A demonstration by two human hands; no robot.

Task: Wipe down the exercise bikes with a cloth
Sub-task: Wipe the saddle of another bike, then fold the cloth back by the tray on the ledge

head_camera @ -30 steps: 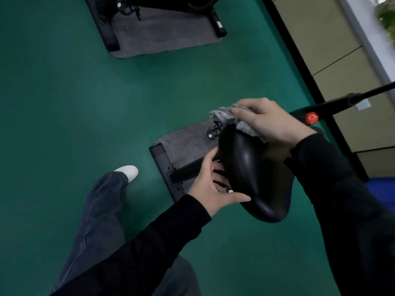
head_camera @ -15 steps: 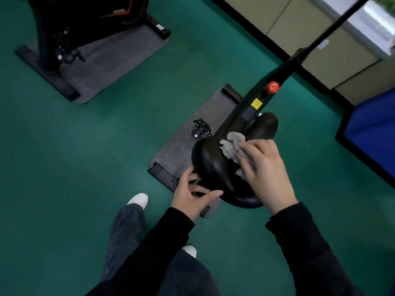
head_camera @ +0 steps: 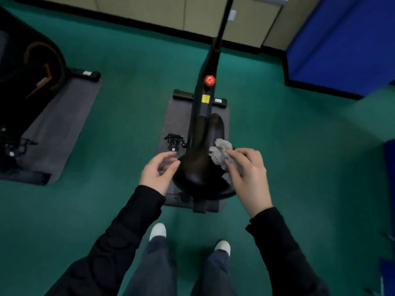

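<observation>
- The right hand (head_camera: 249, 174) is holding the grey cloth (head_camera: 220, 153) bunched under curled fingers, so its grip is closing fully on the cloth. It is pressing the cloth on the right side of the black saddle (head_camera: 201, 171), where the broad part is narrowing toward the front.
- The left hand (head_camera: 159, 170) is staying beside the left edge of the saddle. Its grip is loose and open, and it is holding nothing. Whether the fingertips are touching the edge, I cannot tell.
- A second ago the cloth was lying at one end of the saddle, and half a second ago on the middle of its top. Now it is working on the right flank, so the wiping is going across the seat.
- The left hand was clasping the saddle's edge a second ago to steady it; now it is letting go.
- The view is also turning: the person is now standing straight behind the bike, with both shoes on the green floor (head_camera: 128, 82).
- In my judgement the saddle is getting nearly finished. The frame post (head_camera: 206, 112) with its red knob (head_camera: 209, 80), the pedal (head_camera: 174, 141) and the second bike (head_camera: 25, 82) at the left are still waiting for the cloth.
</observation>
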